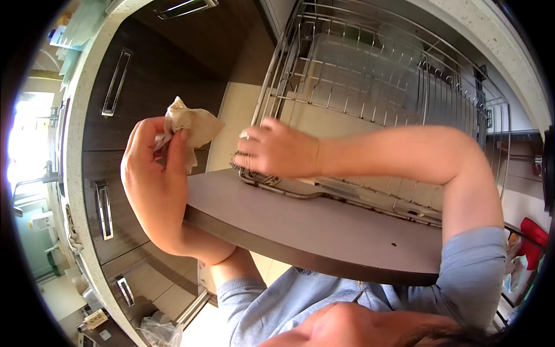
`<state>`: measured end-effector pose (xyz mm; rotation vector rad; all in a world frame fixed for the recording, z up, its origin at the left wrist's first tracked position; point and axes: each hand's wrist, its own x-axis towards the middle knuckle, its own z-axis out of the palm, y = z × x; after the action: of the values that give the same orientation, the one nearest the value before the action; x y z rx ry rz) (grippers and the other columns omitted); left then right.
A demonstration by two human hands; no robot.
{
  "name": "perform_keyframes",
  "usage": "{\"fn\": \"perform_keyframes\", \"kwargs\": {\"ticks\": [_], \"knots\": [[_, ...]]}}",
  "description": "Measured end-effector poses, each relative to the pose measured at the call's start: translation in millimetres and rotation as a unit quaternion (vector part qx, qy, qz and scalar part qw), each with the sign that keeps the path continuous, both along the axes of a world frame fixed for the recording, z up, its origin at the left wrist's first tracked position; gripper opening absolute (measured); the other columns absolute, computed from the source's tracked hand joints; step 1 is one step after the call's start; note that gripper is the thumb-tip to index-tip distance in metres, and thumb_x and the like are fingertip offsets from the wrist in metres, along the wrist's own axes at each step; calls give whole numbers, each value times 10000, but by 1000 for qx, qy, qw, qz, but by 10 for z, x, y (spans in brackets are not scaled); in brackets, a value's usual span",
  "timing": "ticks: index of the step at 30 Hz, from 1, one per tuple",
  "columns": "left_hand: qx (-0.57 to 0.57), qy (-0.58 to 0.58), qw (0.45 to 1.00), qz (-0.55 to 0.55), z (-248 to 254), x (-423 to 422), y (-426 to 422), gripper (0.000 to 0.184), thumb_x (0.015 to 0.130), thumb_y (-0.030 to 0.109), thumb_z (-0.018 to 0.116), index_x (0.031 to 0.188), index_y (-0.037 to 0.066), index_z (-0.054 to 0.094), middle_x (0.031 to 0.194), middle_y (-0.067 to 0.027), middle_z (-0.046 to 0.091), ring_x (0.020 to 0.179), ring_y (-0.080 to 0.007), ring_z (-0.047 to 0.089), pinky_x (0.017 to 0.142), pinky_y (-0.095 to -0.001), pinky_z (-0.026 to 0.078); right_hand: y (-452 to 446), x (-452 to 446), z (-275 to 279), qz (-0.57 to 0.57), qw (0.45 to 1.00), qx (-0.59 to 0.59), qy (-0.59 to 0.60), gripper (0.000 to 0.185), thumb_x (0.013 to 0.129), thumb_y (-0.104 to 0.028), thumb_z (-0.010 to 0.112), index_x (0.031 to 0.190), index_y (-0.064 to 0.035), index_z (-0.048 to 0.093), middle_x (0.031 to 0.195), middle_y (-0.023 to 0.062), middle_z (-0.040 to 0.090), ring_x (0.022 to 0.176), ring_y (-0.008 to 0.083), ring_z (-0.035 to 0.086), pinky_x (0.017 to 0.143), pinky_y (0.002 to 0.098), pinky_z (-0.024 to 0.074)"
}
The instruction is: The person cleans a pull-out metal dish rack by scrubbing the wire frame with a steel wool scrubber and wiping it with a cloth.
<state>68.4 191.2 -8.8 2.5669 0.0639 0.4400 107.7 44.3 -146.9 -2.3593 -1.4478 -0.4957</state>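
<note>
My left hand (151,173) is raised on the left, fingers pinched round a crumpled, off-white wipe (193,128). Its loose end sticks out to the right. My right hand (277,149) reaches across to the left front corner of a pull-out wire basket (370,107), slightly blurred. Its fingers are bent over the corner metalwork, and a small whitish bit shows at the fingertips; what they hold is hidden. Brown stains mark the basket's lower front rail (289,192), which lies along the inside of a grey drawer front (324,231).
Clear plastic containers (364,63) stand in the back of the basket. Dark cabinet fronts with metal handles (117,82) line the left, under a speckled countertop (87,87). A plastic bag (160,332) lies at the lower left. A red item (532,243) is at the far right.
</note>
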Motion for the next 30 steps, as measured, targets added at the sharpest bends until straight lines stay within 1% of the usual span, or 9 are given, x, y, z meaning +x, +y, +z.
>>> {"fn": "perform_keyframes", "kwargs": {"ticks": [6,9,14,18,20,21,23,29,30], "knots": [[24,6,1000,10,-20,31,-4,109,761,59,587,836,1,533,700,-84,517,593,-137,508,567,-245,433,52,-14,32,41,999,-20,-31,47,672,-150,576,699,-114,591,769,1,487,809,161,461,641,314,382],[32,6,999,19,-20,19,28,105,763,53,586,836,2,531,702,-83,518,609,-130,514,576,-249,439,118,-51,17,107,992,67,-3,90,732,-136,534,758,-82,601,733,-4,507,749,184,486,638,295,392],[10,16,1000,17,-2,22,-8,97,762,35,581,835,-3,531,699,-80,516,619,-112,518,579,-244,443,156,-12,148,172,984,-30,16,79,716,-126,547,754,-86,603,723,-7,507,781,169,475,651,283,402],[12,15,1000,15,-4,13,24,96,759,29,582,833,-6,532,699,-78,517,612,-109,516,578,-240,443,122,90,70,223,974,-6,33,66,704,-107,562,737,-79,612,728,1,519,778,176,479,651,291,414],[-13,17,1000,2,0,19,-7,96,755,25,583,831,-7,532,697,-74,518,606,-109,514,571,-237,440,-16,61,72,181,961,30,208,78,712,-101,590,763,-79,645,759,6,554,778,187,497,674,294,429],[-15,13,1000,5,5,17,0,96,755,25,583,831,-7,532,697,-74,518,606,-109,514,571,-237,440,-39,73,27,184,961,27,205,78,712,-101,590,763,-79,645,759,6,554,778,187,497,674,294,429],[8,16,1000,6,12,17,-9,96,754,21,582,830,-7,533,700,-73,517,605,-109,514,567,-233,436,-75,73,-77,96,891,161,413,98,734,-108,611,809,-115,674,805,0,584,803,183,509,700,288,434],[-11,16,1000,17,-1,14,-19,97,751,23,586,829,-6,535,697,-80,515,604,-115,516,563,-232,432,11,-115,-260,106,876,220,416,91,738,-136,625,806,-140,686,718,1,589,766,178,516,695,305,433],[-11,15,1000,19,-6,22,-11,97,751,23,586,829,-6,535,697,-80,515,604,-115,516,563,-232,432,-29,-66,-277,102,895,133,414,105,730,-135,625,818,-140,683,722,1,588,767,180,513,691,309,433]]}}
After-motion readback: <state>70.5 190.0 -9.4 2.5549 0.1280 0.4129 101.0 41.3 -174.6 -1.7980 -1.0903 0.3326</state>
